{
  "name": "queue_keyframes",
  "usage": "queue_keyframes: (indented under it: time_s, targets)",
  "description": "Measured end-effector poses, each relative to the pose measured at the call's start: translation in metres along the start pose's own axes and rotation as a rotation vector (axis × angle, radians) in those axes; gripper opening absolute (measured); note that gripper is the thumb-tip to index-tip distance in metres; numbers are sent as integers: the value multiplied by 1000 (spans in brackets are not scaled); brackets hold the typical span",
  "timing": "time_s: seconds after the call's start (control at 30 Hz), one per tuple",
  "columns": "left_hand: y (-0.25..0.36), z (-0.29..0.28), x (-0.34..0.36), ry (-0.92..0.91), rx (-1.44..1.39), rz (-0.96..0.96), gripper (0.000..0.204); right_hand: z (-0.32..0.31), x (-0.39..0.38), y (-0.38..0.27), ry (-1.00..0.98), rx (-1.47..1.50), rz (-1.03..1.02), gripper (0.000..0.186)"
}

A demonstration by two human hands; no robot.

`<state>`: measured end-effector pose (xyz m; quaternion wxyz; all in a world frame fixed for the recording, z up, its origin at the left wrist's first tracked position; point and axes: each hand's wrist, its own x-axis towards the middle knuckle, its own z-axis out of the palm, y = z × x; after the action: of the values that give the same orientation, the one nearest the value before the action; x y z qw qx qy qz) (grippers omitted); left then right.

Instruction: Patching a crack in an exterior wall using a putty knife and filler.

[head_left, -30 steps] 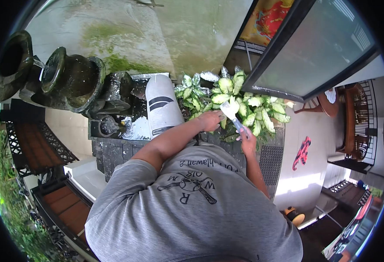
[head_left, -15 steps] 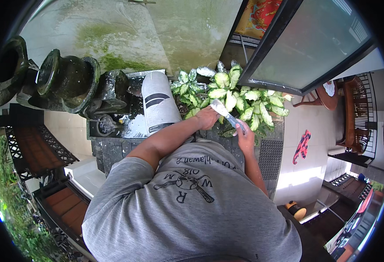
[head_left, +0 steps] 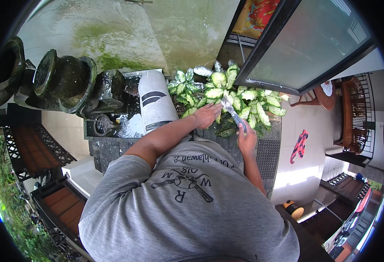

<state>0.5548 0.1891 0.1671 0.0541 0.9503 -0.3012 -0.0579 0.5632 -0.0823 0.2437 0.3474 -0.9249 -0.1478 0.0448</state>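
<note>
In my right hand [head_left: 247,134] is the blue-grey handle of a putty knife [head_left: 232,112], its flat end smeared with white. The tool tilts up and to the left, over the green-and-white leafy plants [head_left: 262,107]. My left hand [head_left: 206,115] lies flat with its fingers stretched out, just left of the white end and in front of the leaves. Nothing shows in that hand. Whether its fingertips touch the tool, I cannot tell.
Left of the plants lies a pale rolled sheet [head_left: 158,102] with dark stripes, across a dark basin [head_left: 131,126]. Large dark stone pots [head_left: 63,81] stand further left. A framed glass panel [head_left: 305,48] juts out at upper right. A red-and-black cloth [head_left: 300,146] lies on the floor.
The putty knife has turned from showing its broad white end to a narrower side. My left hand has drawn slightly away from it, fingers flatter. My right hand has shifted slightly down.
</note>
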Motion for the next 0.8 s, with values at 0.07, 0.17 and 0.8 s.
queue_keyframes:
  time_s: [0.07, 0.17, 0.8]
  targets:
    - [0, -7, 4, -76, -23, -4, 60, -1, -1, -5, 31, 24, 19, 35]
    - [0, 1, 1, -78, -21, -16, 60, 0, -1, -9, -146, 230, 7, 35]
    - [13, 38, -2, -119, 137, 11, 55, -13, 15, -26, -142, -93, -145, 35]
